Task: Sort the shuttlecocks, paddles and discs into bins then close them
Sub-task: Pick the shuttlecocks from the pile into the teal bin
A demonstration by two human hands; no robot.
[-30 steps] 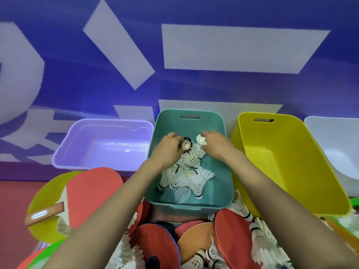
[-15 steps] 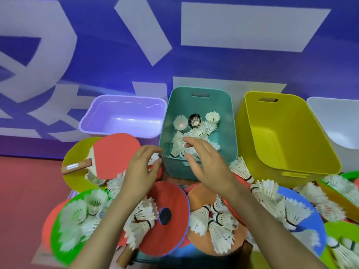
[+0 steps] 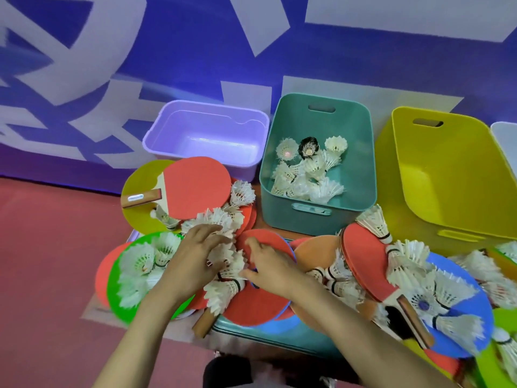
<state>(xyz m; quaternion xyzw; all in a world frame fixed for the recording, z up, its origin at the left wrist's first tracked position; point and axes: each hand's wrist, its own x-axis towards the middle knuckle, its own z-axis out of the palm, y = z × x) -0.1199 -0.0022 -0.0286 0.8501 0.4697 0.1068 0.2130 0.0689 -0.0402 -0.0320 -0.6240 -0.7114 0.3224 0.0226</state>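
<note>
My left hand [image 3: 193, 256] and my right hand [image 3: 270, 266] lie low over a heap of white shuttlecocks [image 3: 226, 264] on red discs, fingers apart and touching the feathers. Neither hand has a clear hold. The teal bin [image 3: 316, 219] behind them holds several white shuttlecocks [image 3: 305, 177] and one dark-feathered one [image 3: 307, 145]. The purple bin [image 3: 205, 103] to its left and the tilted yellow bin [image 3: 447, 175] to its right hold nothing. A red paddle [image 3: 195, 186] with a wooden handle rests on a yellow disc [image 3: 140, 177].
A green disc [image 3: 114, 292] with shuttlecocks lies at the left. A second red paddle [image 3: 366, 259] and a blue disc [image 3: 461, 275] with more shuttlecocks lie at the right. A teal lid [image 3: 279, 336] sits under the pile. A white bin [image 3: 506, 135] shows at the right edge.
Both hands have left the teal bin, dropping shuttlecocks there, and come back down onto the pile. The view has tilted down and nearer the floor items.
</note>
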